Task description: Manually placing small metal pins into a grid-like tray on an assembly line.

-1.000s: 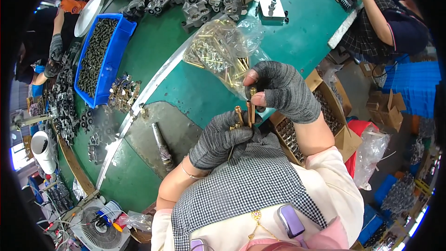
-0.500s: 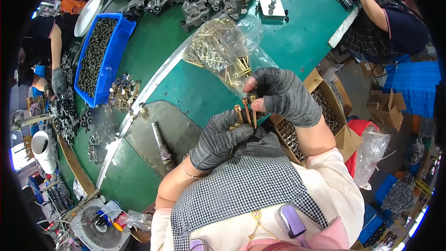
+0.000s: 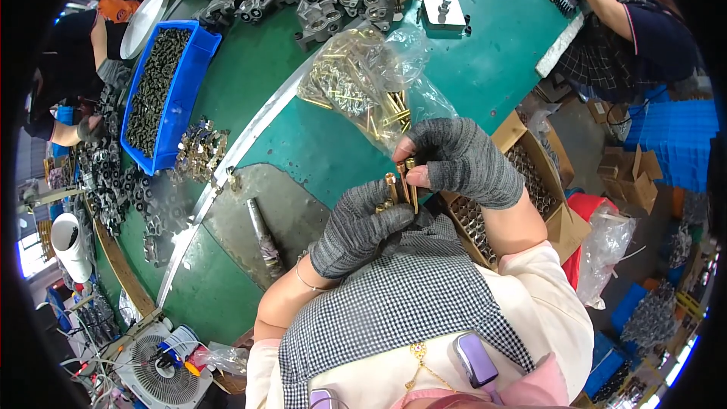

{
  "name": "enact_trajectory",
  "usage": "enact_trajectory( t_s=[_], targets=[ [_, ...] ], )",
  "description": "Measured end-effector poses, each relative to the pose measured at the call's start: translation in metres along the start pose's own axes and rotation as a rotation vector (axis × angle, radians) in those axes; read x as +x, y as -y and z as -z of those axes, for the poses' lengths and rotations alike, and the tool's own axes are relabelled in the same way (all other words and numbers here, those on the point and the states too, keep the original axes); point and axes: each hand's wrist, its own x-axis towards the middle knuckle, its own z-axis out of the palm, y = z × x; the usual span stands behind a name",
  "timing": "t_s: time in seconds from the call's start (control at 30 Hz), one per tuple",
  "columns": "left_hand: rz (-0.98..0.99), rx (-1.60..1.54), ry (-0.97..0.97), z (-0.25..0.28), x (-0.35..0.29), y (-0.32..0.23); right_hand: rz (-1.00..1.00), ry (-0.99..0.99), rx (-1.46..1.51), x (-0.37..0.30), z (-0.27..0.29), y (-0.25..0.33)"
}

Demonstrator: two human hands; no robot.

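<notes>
My left hand (image 3: 354, 221), in a grey fingerless glove, is closed around several brass-coloured bolts (image 3: 391, 180) whose heads stick up above the fingers. My right hand (image 3: 471, 165), gloved the same way, pinches a brass bolt (image 3: 412, 191) near its head with thumb and forefinger; its shank points down beside the left thumb. A copper-toned bolt (image 3: 402, 171) stands between the two hands, and I cannot tell which one grips it. Just beyond the hands, a clear plastic bag (image 3: 337, 79) of similar brass bolts lies on the green table.
Grey metal castings (image 3: 322, 15) are heaped at the far side. A blue bin (image 3: 155, 163) of small dark parts stands left. A cardboard box (image 3: 572, 235) with metal rings sits by my right arm. A wrapped rod (image 3: 265, 238) lies near my left forearm. Co-workers are at both sides.
Both hands stay nearly in place, with the bolts and fingertips shifting only slightly. The co-worker at the left has moved their arms.
</notes>
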Motion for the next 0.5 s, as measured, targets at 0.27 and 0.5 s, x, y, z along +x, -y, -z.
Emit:
enact_trajectory(
  t_s=[0.27, 0.5],
  targets=[
    [0.016, -0.155, 0.081, -0.002, 0.001, -0.009, -0.01, 0.076, 0.037, 0.004, 0.002, -0.005],
    [0.075, -0.363, 0.009, -0.003, 0.003, -0.001, -0.028, 0.083, 0.036, 0.006, 0.003, -0.011]
  ],
)
